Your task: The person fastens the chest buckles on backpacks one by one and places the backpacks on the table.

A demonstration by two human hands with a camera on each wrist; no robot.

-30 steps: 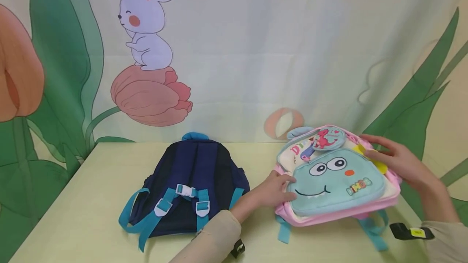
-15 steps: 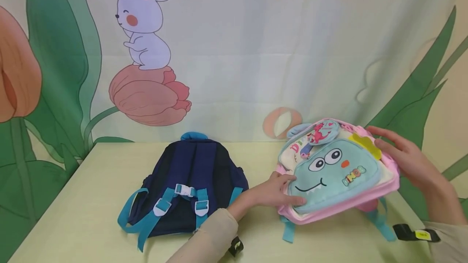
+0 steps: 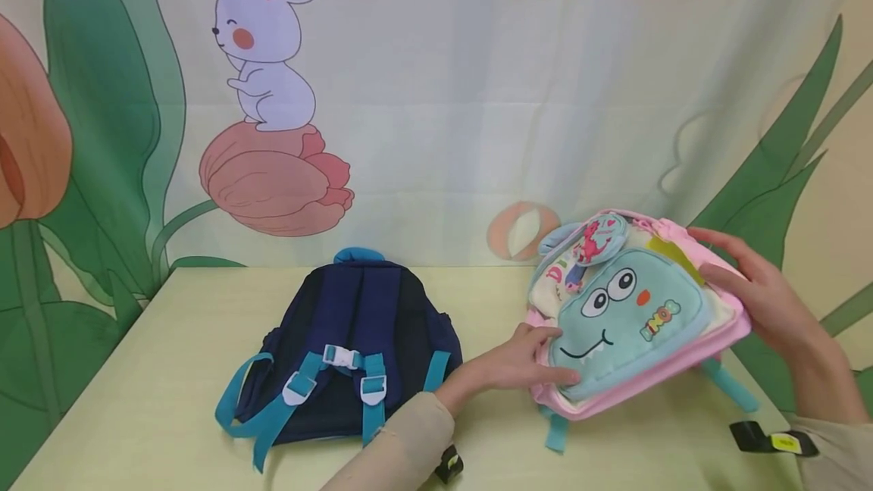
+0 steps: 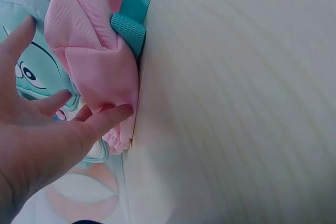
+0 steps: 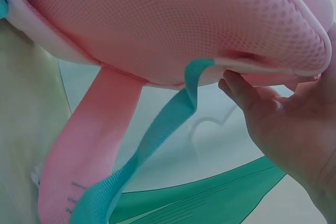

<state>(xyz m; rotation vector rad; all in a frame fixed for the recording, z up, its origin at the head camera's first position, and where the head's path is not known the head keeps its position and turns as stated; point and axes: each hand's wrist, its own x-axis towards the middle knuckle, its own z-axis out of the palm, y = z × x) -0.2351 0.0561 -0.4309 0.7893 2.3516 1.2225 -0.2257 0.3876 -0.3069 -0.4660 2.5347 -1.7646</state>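
Observation:
A pink children's backpack (image 3: 630, 324) with a light-blue dinosaur-face pocket is tilted in the head view, its right side lifted off the table. My left hand (image 3: 521, 358) grips its lower left side, thumb on the front pocket; in the left wrist view the fingers of this hand (image 4: 44, 135) spread over the pink side panel. My right hand (image 3: 764, 294) holds the raised right side, near the yellow crest. From the right wrist, the pink mesh back (image 5: 152, 24) shows, with a pink shoulder strap (image 5: 86, 145) and teal webbing (image 5: 152, 135) hanging down; fingers lie against the panel's edge.
A dark navy backpack (image 3: 358, 301) lies back side up to the left, its teal straps (image 3: 273, 419) and white buckle (image 3: 341, 357) on top. Both bags are on a pale yellow table (image 3: 157, 370). A printed curtain (image 3: 409, 97) hangs behind the table.
The pink backpack's right side has risen and the bag has turned counterclockwise, shifting slightly right. My right hand moved up with it, and the left hand kept its grip. The navy backpack stayed put.

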